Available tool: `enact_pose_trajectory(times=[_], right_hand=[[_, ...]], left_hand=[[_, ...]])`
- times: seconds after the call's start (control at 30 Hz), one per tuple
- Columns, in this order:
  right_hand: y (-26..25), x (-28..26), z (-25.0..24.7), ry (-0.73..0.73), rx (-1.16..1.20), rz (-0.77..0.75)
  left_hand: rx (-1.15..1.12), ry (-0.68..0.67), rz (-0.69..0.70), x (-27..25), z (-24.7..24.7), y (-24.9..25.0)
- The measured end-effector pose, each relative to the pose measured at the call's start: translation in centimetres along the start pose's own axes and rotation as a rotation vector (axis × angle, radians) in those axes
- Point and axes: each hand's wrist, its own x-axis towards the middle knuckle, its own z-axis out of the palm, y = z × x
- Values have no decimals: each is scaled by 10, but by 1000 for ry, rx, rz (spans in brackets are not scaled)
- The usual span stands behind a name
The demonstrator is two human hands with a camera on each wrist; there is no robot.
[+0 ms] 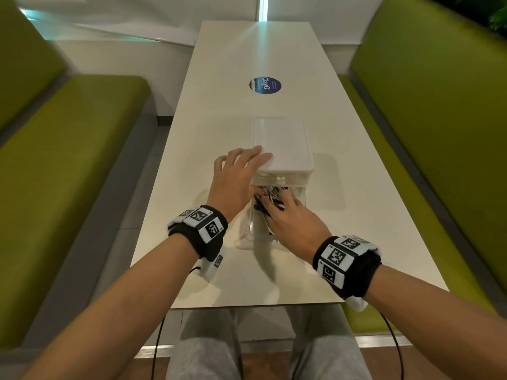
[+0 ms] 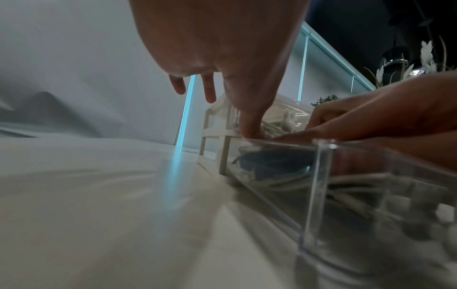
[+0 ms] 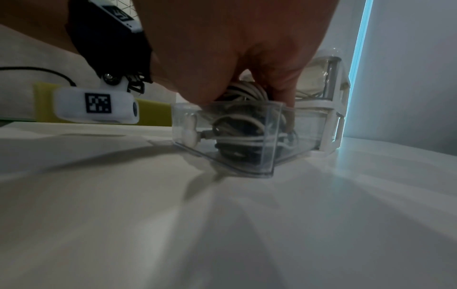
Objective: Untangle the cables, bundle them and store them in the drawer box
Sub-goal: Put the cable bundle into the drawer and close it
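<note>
A white drawer box [image 1: 282, 144] stands mid-table with its clear lower drawer [image 1: 247, 237] pulled out toward me. Black and white coiled cables [image 1: 274, 192] lie inside the drawer. My left hand [image 1: 241, 174] rests with straight fingers on the box top, and its thumb [image 2: 249, 125] presses down on the cables [image 2: 272, 166] at the drawer's [image 2: 319, 176] back. My right hand [image 1: 282, 212] reaches into the drawer from above, thumb and fingers curled round the cable bundle [image 3: 237, 125]. Its palm [image 3: 247, 48] hides the top of the bundle in the drawer [image 3: 269, 156].
The long white table [image 1: 219, 270] runs away from me, with a round dark sticker [image 1: 265, 85] beyond the box. Green benches [image 1: 68, 160] flank both sides. The upper drawer [image 3: 319, 78] sits closed in the box frame. My left wrist camera [image 3: 96, 105] hangs near the table.
</note>
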Motion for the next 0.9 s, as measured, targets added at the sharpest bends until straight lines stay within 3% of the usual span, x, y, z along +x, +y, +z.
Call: enact_pose_trajectory(times=[0.2,0.43,0.67,0.9], right_hand=[[-4,-1,-4,135,212,155],[-5,-2,-5,121,269,191],[-5,1,-1,141,230,220],[-2,8,-5,212,200,231]], left_hand=[[-20,-77,-64,2,-2,6],[76,-52,-25,4,-2,11],[-201,5,14,0,8,8],[-277,-53,-13,0,1,4]])
